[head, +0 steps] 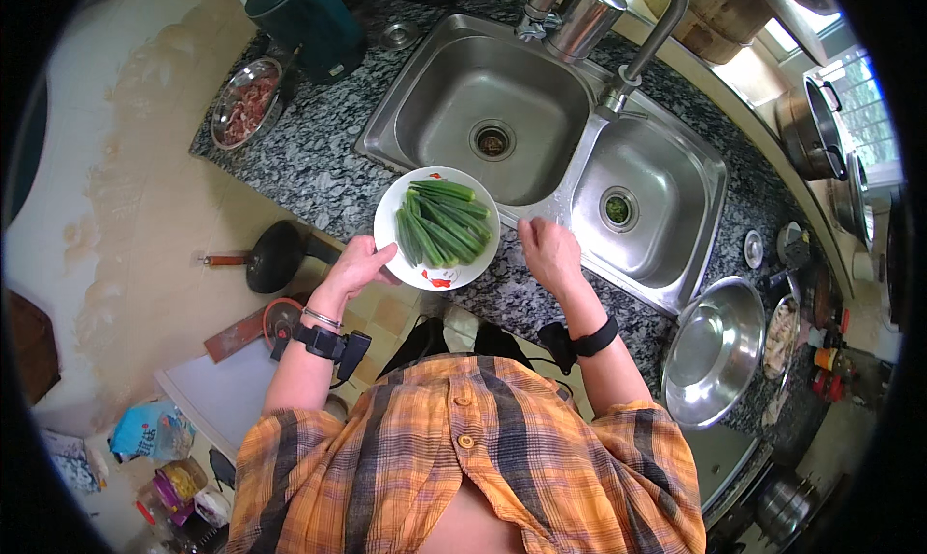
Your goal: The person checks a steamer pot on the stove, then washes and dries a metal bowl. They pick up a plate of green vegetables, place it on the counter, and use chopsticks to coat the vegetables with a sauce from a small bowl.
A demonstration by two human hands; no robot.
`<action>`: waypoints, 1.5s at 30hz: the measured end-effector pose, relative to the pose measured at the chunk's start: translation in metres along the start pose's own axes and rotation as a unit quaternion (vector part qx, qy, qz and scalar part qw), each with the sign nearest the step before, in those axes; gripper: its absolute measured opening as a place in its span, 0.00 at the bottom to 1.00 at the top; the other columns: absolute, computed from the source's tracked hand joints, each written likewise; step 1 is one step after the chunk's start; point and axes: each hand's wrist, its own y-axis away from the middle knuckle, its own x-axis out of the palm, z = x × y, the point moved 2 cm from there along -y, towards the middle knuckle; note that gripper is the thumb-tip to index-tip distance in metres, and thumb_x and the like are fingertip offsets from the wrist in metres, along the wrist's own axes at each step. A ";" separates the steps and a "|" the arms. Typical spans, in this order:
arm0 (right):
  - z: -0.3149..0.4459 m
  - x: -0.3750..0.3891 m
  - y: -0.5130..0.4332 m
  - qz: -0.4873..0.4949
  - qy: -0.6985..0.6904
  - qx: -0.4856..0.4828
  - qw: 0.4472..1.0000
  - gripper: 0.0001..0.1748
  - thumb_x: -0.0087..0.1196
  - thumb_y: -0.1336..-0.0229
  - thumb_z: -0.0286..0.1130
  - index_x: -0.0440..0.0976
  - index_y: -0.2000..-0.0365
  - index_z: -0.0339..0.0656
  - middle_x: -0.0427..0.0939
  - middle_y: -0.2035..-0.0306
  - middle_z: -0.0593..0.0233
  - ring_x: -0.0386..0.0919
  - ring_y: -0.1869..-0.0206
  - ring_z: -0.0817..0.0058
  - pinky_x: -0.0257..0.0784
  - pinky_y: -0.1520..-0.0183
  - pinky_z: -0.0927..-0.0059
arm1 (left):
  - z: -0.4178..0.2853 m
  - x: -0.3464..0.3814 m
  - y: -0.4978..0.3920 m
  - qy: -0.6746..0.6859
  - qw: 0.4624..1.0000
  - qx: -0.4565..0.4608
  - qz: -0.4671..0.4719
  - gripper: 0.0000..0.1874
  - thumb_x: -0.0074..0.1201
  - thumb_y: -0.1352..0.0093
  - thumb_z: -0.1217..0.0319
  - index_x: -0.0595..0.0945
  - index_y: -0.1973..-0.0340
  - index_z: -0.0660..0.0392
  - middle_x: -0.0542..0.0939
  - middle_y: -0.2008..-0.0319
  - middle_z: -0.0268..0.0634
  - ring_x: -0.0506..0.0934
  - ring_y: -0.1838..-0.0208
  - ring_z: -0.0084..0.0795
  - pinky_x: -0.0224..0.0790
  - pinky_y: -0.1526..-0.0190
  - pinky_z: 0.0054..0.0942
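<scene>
My left hand (pixel 360 266) grips the lower left rim of a white plate (pixel 474 271) with red decoration, its thumb on top of the rim. Whole green okra pods (pixel 442 225) lie on the plate, which is held near the counter's front edge by the larger sink basin. To the right of the plate, my right hand (pixel 549 253) is over the counter near the front of the smaller basin. Its fingers are curled, and whether they hold anything is hidden.
A double steel sink (pixel 492 94) with a faucet (pixel 615 91) lies ahead. Left are a metal bowl of raw meat (pixel 250 109) and a dark green kettle (pixel 308 25). A large steel bowl (pixel 713 351) stands right. A wok (pixel 275 257) hangs at left, beyond the counter.
</scene>
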 end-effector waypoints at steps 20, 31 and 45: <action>-0.004 0.065 0.118 -0.244 -0.135 0.165 0.946 0.13 0.49 0.52 0.35 0.74 0.81 0.35 0.75 0.80 0.48 0.75 0.73 0.50 0.70 0.68 0.54 | -0.007 0.030 -0.019 -0.153 0.964 0.051 0.211 0.17 0.44 0.30 0.63 0.75 0.70 0.69 0.73 0.85 0.39 0.76 0.87 0.31 0.68 0.87 0.23; -0.081 0.018 0.324 -0.427 -0.258 0.238 0.833 0.12 0.52 0.52 0.32 0.71 0.83 0.33 0.72 0.83 0.48 0.72 0.79 0.53 0.66 0.74 0.59 | -0.032 0.207 0.094 -0.243 0.903 0.158 0.317 0.18 0.45 0.30 0.64 0.75 0.73 0.70 0.76 0.85 0.42 0.76 0.86 0.30 0.69 0.85 0.23; -0.247 -0.009 0.632 -0.605 -0.241 0.412 0.637 0.12 0.52 0.50 0.34 0.74 0.79 0.34 0.75 0.83 0.55 0.75 0.79 0.65 0.68 0.74 0.65 | 0.045 0.555 0.242 -0.305 0.787 0.149 0.516 0.17 0.42 0.31 0.65 0.77 0.68 0.70 0.79 0.79 0.43 0.77 0.83 0.29 0.71 0.81 0.22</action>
